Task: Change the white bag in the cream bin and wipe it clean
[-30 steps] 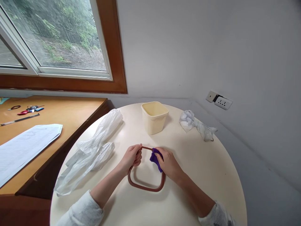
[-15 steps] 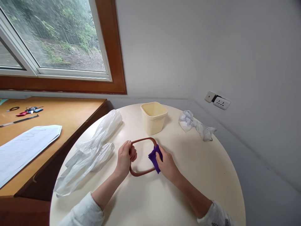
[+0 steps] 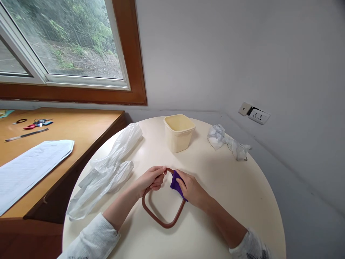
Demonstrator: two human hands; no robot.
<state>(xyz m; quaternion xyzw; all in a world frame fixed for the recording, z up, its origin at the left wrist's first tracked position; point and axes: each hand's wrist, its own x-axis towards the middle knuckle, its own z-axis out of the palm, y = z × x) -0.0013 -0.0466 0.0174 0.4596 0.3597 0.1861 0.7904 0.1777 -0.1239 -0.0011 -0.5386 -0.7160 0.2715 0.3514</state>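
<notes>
A brown rounded-square ring frame (image 3: 167,226) is held between my two hands, a little above the white table (image 3: 215,223). My left hand (image 3: 152,180) is closed on its upper left part, with thumb and forefinger pinching near the top corner. In my right hand (image 3: 193,189) is a purple cloth (image 3: 176,182), folded around the frame's right side. Part of the frame is hidden under the cloth and behind my left fingers. Beyond my hands stands a cream plastic bin (image 3: 179,138), upright, with an open top.
A white plastic bag (image 3: 110,165) lies crumpled at the table's left. Another knotted plastic bag (image 3: 229,142) rests at the right. On the wooden desk (image 3: 88,126) are papers (image 3: 40,158), a pen (image 3: 27,135) and keys (image 3: 40,123). A wall socket (image 3: 258,116) is at right.
The frame has turned, so a rounded corner now points toward me. My left hand has shifted right along it toward the top, closer to the purple cloth. The view has shifted slightly.
</notes>
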